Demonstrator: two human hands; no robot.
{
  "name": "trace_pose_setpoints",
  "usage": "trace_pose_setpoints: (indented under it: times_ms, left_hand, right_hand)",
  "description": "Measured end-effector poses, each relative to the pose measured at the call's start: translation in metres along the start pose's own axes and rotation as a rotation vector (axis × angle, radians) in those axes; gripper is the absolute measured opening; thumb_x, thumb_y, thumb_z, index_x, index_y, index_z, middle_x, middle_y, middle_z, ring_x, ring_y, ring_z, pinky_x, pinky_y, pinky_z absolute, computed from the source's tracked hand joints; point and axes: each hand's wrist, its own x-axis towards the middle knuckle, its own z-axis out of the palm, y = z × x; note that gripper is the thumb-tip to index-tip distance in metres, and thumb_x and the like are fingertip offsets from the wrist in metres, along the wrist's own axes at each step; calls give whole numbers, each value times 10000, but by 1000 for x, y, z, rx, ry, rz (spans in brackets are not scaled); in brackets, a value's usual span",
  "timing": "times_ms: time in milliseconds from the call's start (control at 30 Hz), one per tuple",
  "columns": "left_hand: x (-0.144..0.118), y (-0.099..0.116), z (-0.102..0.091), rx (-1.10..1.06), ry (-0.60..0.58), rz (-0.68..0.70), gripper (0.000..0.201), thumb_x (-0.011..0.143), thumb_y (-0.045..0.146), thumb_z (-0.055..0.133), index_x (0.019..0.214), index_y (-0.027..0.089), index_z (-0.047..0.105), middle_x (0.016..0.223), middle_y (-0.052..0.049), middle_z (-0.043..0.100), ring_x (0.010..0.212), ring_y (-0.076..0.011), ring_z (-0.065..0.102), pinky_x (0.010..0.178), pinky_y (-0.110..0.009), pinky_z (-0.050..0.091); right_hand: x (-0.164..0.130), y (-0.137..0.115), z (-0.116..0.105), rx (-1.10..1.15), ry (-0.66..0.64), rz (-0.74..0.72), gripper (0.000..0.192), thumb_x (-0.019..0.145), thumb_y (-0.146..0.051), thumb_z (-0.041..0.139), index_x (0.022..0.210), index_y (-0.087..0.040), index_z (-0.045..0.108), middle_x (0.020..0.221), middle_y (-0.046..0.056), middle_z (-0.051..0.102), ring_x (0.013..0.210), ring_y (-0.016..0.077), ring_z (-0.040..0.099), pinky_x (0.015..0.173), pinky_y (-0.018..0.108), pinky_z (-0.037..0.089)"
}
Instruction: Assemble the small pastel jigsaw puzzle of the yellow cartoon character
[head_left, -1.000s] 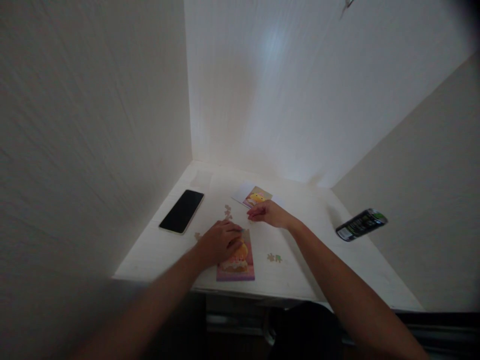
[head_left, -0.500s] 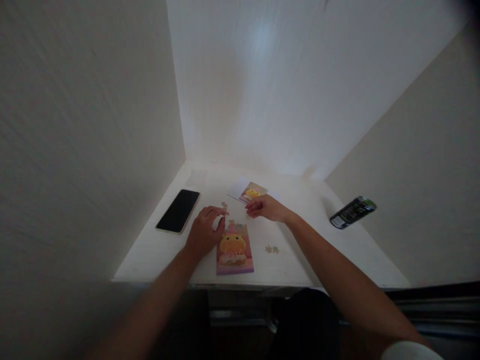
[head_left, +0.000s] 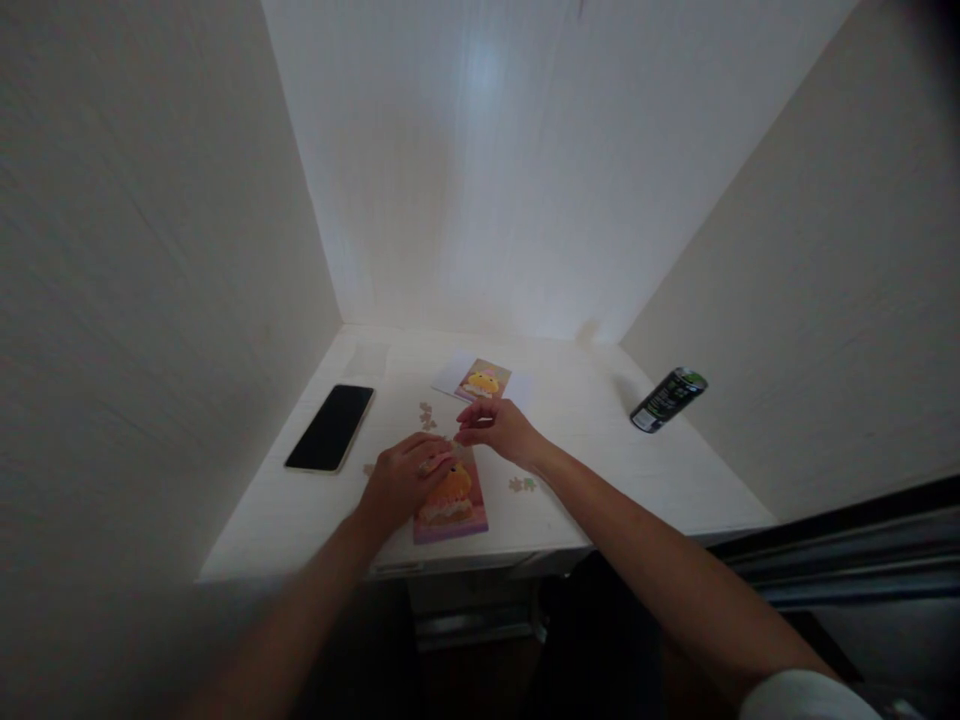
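Note:
A partly assembled jigsaw puzzle [head_left: 454, 513] with a yellow cartoon figure on a cake lies near the table's front edge. My left hand [head_left: 405, 478] rests flat across its upper left part, fingers stretched out, covering much of the picture. At the puzzle's top edge, my right hand [head_left: 495, 430] has its fingertips pinched together on a small puzzle piece, mostly hidden by the fingers. Loose puzzle pieces [head_left: 427, 416] lie just beyond my left hand. Two more pieces [head_left: 523, 484] sit to the right of the puzzle. Behind my right hand is a picture card [head_left: 484, 379] showing the same figure.
A black-screened phone [head_left: 331, 428] lies on the left of the white table [head_left: 585, 400]. A dark can [head_left: 667, 399] stands at the right. White paper [head_left: 451, 372] lies under the card, and a clear plastic sheet [head_left: 366, 360] is at the back left. Walls enclose three sides.
My left hand has moved from the puzzle's upper left corner onto its picture. My right hand has come left and nearer, to the puzzle's top edge. The view has shifted slightly.

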Motion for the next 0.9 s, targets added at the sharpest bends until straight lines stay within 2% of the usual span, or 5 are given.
trace_pose_setpoints:
  times_ms: [167, 333, 467, 667, 900]
  left_hand:
    - [-8, 10, -12, 54, 10, 5, 143, 904, 266, 595, 926, 208, 724, 933, -42, 718, 823, -150, 685, 747, -259, 559]
    - [-47, 10, -60, 295, 6, -69, 201, 927, 322, 540, 904, 219, 711, 910, -38, 729, 833, -192, 694, 761, -308, 572]
    - [-72, 7, -88, 371, -133, -37, 241, 929, 329, 501, 841, 245, 708, 848, -28, 728, 797, -213, 694, 724, -337, 579]
    - [-67, 4, -95, 400, -227, 26, 246, 910, 315, 507, 858, 222, 729, 858, -61, 710, 795, -214, 684, 725, -339, 582]
    - [-52, 29, -84, 404, -257, -33, 207, 905, 335, 553, 934, 212, 717, 1004, -93, 692, 928, -248, 672, 837, -416, 573]
  right_hand:
    - [-22, -14, -10, -122, -88, -35, 319, 653, -291, 813, 925, -191, 678, 948, 49, 712, 796, 163, 672, 762, 320, 553]
    - [-68, -19, -67, -753, -260, -95, 380, 700, -297, 794, 1061, -208, 716, 1022, 67, 706, 879, 205, 644, 775, 323, 503]
    - [-94, 1, -88, -831, -311, -115, 224, 802, -213, 682, 1020, -222, 734, 1014, 62, 670, 863, 182, 631, 781, 293, 483]
    - [-96, 17, -85, -812, -215, -151, 57, 811, -181, 642, 818, -199, 696, 914, 56, 631, 827, 176, 605, 744, 284, 468]
    - [-81, 12, -89, -801, -232, -66, 117, 753, -175, 671, 869, -182, 686, 782, 31, 669, 691, 158, 596, 635, 267, 442]
